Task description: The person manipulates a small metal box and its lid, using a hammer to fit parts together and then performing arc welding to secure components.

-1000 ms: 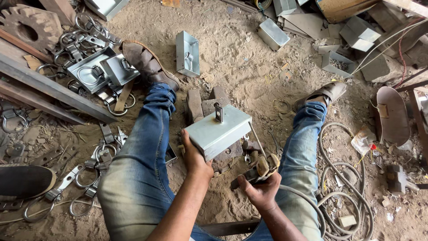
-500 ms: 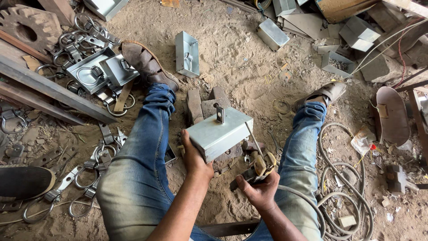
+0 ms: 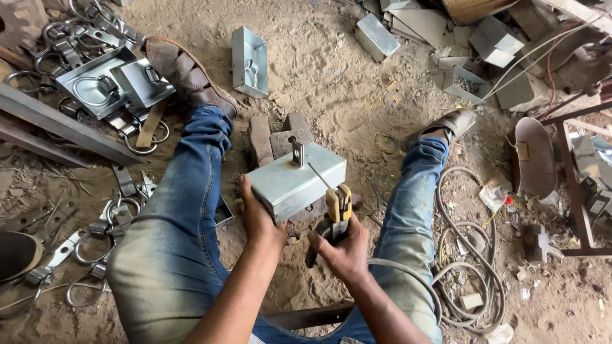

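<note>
I sit on sandy ground with my legs spread. My left hand [image 3: 260,220] grips the near left edge of a grey sheet-metal box [image 3: 296,180] that rests on bricks between my knees. A small upright metal tab [image 3: 298,151] stands on top of the box. My right hand [image 3: 344,250] holds a yellow-headed electrode holder [image 3: 338,205] with a thin welding rod [image 3: 319,176] clamped in it. The rod points up and left across the box top, toward the tab.
Bricks [image 3: 275,137] lie under and behind the box. More metal boxes [image 3: 248,60] and trays with ring handles [image 3: 95,83] lie at the left and top. Loose rings and brackets [image 3: 95,248] are by my left leg. A coiled cable [image 3: 465,267] lies right of my right leg.
My right hand has lifted the electrode holder from beside the box and swung the rod over the box top. My left hand keeps its grip on the box.
</note>
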